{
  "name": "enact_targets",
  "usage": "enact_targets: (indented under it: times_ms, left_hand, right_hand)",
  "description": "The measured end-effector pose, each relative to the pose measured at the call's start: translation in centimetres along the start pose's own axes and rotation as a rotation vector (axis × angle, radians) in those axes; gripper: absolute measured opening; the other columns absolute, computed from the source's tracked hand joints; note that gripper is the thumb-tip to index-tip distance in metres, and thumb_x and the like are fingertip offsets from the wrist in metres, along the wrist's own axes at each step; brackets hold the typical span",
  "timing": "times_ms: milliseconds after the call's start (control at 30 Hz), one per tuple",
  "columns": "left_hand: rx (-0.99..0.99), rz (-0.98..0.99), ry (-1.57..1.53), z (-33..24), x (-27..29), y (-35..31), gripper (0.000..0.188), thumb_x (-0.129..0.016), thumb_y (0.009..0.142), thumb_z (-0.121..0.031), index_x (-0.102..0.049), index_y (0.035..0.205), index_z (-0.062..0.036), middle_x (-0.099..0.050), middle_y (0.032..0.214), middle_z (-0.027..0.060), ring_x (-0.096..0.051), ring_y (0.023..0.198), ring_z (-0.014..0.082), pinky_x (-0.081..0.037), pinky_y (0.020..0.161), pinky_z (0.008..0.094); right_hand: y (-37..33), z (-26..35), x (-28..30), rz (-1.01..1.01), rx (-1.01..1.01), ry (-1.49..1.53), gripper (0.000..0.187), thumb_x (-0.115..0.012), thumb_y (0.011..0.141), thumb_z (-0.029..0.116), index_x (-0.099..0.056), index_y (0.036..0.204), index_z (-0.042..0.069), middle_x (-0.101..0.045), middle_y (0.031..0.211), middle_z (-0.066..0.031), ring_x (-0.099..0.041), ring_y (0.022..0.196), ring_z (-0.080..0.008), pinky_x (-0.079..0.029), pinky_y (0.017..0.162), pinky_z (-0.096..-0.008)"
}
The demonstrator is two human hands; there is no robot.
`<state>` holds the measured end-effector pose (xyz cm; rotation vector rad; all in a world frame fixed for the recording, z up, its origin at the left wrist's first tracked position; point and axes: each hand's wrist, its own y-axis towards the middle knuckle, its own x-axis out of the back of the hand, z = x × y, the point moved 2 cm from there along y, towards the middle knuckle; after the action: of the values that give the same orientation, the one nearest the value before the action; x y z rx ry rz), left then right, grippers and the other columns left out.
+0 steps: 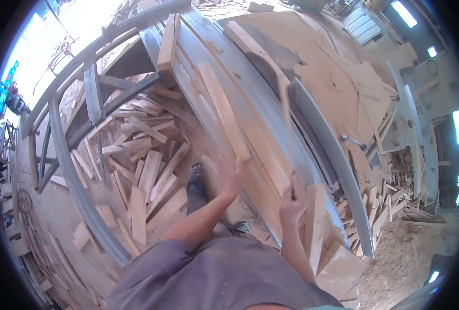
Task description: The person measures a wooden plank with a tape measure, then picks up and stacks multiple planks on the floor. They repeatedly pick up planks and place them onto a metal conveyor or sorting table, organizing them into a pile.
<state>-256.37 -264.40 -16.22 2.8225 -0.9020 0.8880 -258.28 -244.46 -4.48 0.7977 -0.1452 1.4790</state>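
My left hand point(229, 178) is at the near end of a long wooden board point(220, 111), its fingers closed against the board's edge and slightly blurred. The board lies lengthwise on a grey metal machine table point(245, 82). To the right, my right hand point(293, 200) is curled closed beside the near end of a second wooden board point(268, 157). What sits between its fingers is hidden. A thin pale wooden strip point(285, 101) runs away from above that hand. Just right of my right wrist stands a thick wooden block point(315, 222).
A curved metal frame point(66, 147) arches on the left. Cut wood pieces point(149, 173) are heaped on the floor within it. Another short timber point(169, 41) rests at the table's far left. A long grey rail point(338, 160) edges the right, with sawdust point(400, 263) and scraps beyond.
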Motion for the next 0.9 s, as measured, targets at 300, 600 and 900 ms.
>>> enact_targets:
  times_ms: [300,600,900]
  left_hand:
    - [-0.454,-0.02,-0.063,-6.2,8.7,29.1,0.051,-0.062,0.092,-0.01,-0.05,0.137,0.0098,-0.053,0.133,0.0263,-0.05,0.126,0.0404,-0.039,0.111,0.0452]
    - [-1.062,0.226,0.338,-22.4,-5.3,50.1,0.067,-0.06,0.083,0.002,-0.047,0.149,-0.0061,-0.039,0.16,0.0188,-0.032,0.151,0.0362,-0.032,0.122,0.0453]
    - [-1.291,0.601,0.76,-26.8,-13.3,56.7,0.075,-0.066,0.082,0.002,-0.047,0.153,-0.0174,-0.047,0.157,0.0101,-0.036,0.15,0.03,-0.033,0.122,0.0444]
  right_hand:
    - [3.3,3.2,-11.9,0.45,0.081,-0.452,0.053,-0.073,0.082,0.014,-0.065,0.135,0.012,-0.044,0.156,-0.0239,-0.042,0.143,-0.043,-0.036,0.114,-0.0552]
    - [3.0,1.7,-13.7,0.393,0.096,-0.567,0.047,-0.066,0.089,0.018,-0.064,0.136,0.015,-0.044,0.157,-0.0216,-0.045,0.142,-0.0419,-0.036,0.112,-0.0548]
    - [3.7,1.9,-13.7,0.409,0.076,-0.575,0.046,-0.061,0.09,0.018,-0.063,0.135,0.012,-0.047,0.151,-0.0241,-0.048,0.135,-0.0452,-0.039,0.107,-0.055]
